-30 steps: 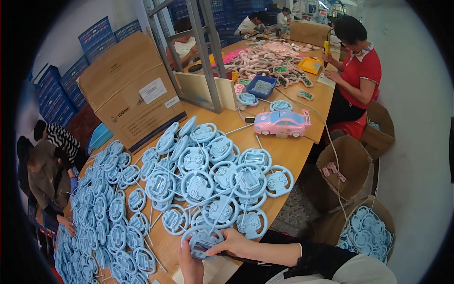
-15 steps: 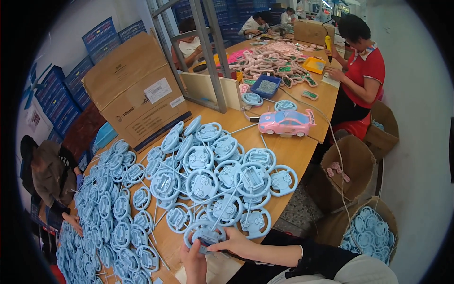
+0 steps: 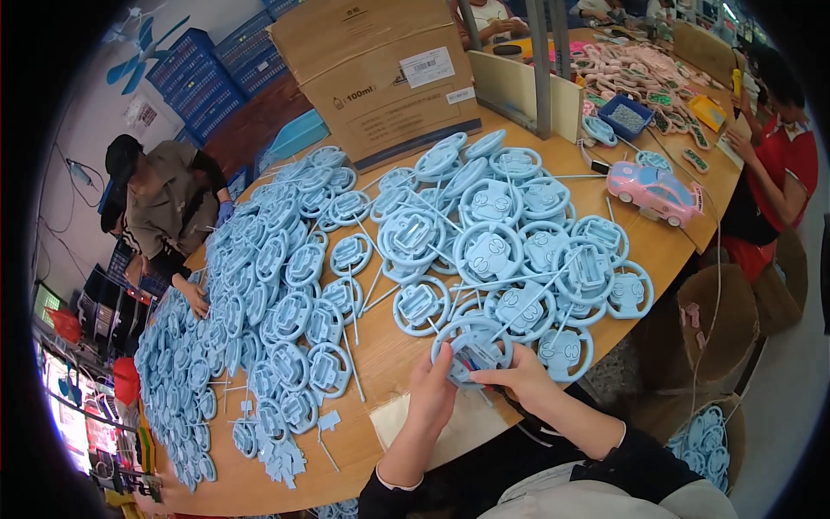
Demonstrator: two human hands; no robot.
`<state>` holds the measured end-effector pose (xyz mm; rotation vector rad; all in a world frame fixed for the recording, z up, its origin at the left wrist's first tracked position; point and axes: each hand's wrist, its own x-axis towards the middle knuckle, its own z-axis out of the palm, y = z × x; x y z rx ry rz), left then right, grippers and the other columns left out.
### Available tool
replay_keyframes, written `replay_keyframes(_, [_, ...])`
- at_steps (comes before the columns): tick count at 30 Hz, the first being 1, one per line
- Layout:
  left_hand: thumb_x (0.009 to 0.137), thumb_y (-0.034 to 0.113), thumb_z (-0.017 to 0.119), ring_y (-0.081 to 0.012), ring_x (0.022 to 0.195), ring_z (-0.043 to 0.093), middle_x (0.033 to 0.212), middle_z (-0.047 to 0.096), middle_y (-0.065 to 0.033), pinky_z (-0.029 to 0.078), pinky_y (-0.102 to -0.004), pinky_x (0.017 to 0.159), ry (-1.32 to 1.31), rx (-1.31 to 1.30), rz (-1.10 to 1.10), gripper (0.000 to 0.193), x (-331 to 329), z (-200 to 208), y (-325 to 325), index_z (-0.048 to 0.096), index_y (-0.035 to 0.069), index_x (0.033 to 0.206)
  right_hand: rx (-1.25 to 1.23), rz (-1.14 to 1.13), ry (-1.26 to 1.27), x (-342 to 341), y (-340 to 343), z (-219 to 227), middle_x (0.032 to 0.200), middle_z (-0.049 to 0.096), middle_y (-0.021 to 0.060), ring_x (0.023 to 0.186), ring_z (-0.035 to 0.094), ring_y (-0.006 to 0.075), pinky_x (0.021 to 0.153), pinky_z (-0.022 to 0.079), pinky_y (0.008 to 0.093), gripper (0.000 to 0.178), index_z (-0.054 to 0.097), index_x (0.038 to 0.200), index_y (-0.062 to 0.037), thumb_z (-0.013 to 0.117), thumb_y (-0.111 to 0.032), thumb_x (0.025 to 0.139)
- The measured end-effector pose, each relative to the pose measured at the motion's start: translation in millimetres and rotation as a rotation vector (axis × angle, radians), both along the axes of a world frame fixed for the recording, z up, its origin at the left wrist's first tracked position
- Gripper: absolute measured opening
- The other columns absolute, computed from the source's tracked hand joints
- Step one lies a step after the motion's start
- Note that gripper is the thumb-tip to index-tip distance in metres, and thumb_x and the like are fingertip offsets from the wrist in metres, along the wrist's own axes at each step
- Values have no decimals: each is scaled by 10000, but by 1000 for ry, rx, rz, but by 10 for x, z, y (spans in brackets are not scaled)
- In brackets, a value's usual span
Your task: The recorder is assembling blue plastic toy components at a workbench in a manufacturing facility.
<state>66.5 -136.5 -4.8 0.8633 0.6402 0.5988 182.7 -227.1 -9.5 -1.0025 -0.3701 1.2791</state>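
Blue toy wheel (image 3: 473,350) sitting lower middle of frame. I'm watching from afar: left hand (image 3: 430,391), right hand (image 3: 525,377) both holding it. I'm thinking holding it steady, pressing softly is helping.

Clear left of your grip, crowded beyond
Bare tabletop (image 3: 380,362) lies beside your left hand (image 3: 428,394); just beyond your grip, piled blue wheels (image 3: 489,254) block you, and farther left a larger wheel heap (image 3: 285,316) bounds the gap.
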Motion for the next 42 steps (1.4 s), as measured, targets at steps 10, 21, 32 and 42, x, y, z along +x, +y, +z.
replay_keyframes(10, [886, 229, 477, -178, 1037, 479, 1118, 511, -88, 370, -326, 894, -63, -49, 2, 371, 21, -114, 0, 430, -1, 1174, 45, -12, 62, 32, 45, -47, 891, 577, 61, 783, 567, 152, 671, 458, 272, 448, 533, 1008, 2, 708, 47, 597])
replay_keyframes(21, [814, 139, 567, -198, 956, 528, 1061, 534, -112, 413, -333, 838, -24, 37, 11, 391, -39, -74, 37, 439, -35, 1139, 7, 64, 129, -21, 40, -129, 930, 585, 80, 810, 561, 130, 683, 456, 254, 456, 536, 1016, 34, 740, -20, 612])
replay_keyframes(32, [794, 135, 586, -199, 927, 536, 1023, 550, -116, 431, -332, 802, -7, -3, 16, 370, -49, -50, 48, 472, -43, 1098, 28, 22, 106, -40, 3, -52, 887, 577, 64, 760, 551, 117, 617, 440, 236, 445, 536, 996, 19, 753, -53, 614])
replay_keyframes(42, [777, 99, 600, -193, 914, 551, 1018, 563, -114, 434, -314, 810, 6, 42, 11, 391, -67, -98, 62, 479, -57, 1114, 26, 0, 116, -88, 6, -103, 869, 556, 62, 730, 527, 116, 582, 426, 228, 438, 513, 1013, 26, 727, -42, 637])
